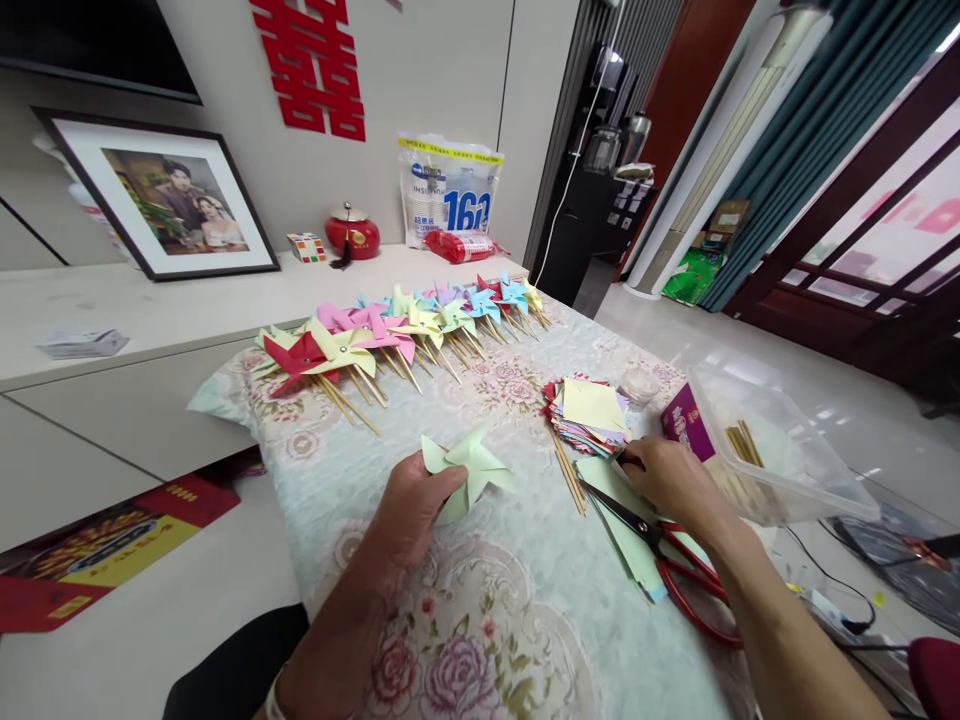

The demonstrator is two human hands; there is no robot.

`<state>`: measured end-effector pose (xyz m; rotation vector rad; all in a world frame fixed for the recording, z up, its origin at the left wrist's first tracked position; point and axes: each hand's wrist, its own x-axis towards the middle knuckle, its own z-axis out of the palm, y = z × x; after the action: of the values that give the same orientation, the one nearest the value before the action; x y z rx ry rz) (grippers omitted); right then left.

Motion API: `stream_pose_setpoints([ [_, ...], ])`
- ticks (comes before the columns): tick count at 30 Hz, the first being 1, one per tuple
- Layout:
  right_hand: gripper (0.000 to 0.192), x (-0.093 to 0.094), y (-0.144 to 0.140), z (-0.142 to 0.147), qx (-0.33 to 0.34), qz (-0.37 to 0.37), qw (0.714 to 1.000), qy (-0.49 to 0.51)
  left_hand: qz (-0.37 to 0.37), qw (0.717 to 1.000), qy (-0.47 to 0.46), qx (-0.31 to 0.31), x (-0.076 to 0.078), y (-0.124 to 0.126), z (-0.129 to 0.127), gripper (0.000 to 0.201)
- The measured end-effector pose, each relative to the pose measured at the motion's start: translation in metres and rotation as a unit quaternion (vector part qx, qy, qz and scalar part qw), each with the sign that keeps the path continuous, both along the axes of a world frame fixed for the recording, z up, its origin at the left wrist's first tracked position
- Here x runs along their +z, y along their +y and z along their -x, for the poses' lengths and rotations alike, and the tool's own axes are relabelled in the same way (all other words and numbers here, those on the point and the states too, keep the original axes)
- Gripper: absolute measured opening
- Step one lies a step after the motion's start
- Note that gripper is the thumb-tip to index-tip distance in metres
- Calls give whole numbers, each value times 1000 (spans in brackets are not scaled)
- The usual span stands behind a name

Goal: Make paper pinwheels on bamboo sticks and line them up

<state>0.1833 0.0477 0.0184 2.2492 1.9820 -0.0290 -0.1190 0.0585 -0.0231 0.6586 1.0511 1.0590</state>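
Left hand: the left hand (409,505) is gripping a pale green folded-paper pinwheel head (471,470), fingers curled round its lower left side, holding it just above the floral-patterned tablecloth (480,620).
Pinwheel head: it is sitting near the middle of the cloth, well apart from the finished row and nearer to the paper stack.
Right hand: the right hand (667,480) is lying knuckles-up at the near edge of a stack of coloured paper squares (591,412); its fingertips are tucked out of view, so I cannot tell whether it is pinching anything, though it may be touching something small there.
Beside the right hand: thin wooden sticks (570,478) are lying just left of it, and red-handled scissors (671,560) are resting on pale green paper sheets (630,540) beneath the wrist.
Far edge: a row of finished coloured paper pinwheels on sticks (405,330) is running along the back of the table, touching the edge nearest the white sideboard (150,310).
Right edge: a clear plastic tub (780,450) holding more sticks is overhanging the table side, crowding a purple box (684,420).
Open room: bare cloth is lying between the two hands and in front of the left forearm.
Cut off: both forearms are leaving the lower frame.
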Motion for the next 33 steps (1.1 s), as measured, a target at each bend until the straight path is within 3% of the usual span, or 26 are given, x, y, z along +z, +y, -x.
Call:
stream_pose_setpoints([
  [12, 21, -4, 2, -3, 21, -6, 1000, 1, -17, 999, -8, -30, -8, -1, 3, 22],
  [23, 21, 12, -4, -5, 61, 11, 997, 56, -27, 999, 0, -24, -8, -3, 3, 22],
  [33, 19, 2, 5, -8, 51, 12, 997, 60, -22, 999, 9, -23, -6, -5, 2, 23],
])
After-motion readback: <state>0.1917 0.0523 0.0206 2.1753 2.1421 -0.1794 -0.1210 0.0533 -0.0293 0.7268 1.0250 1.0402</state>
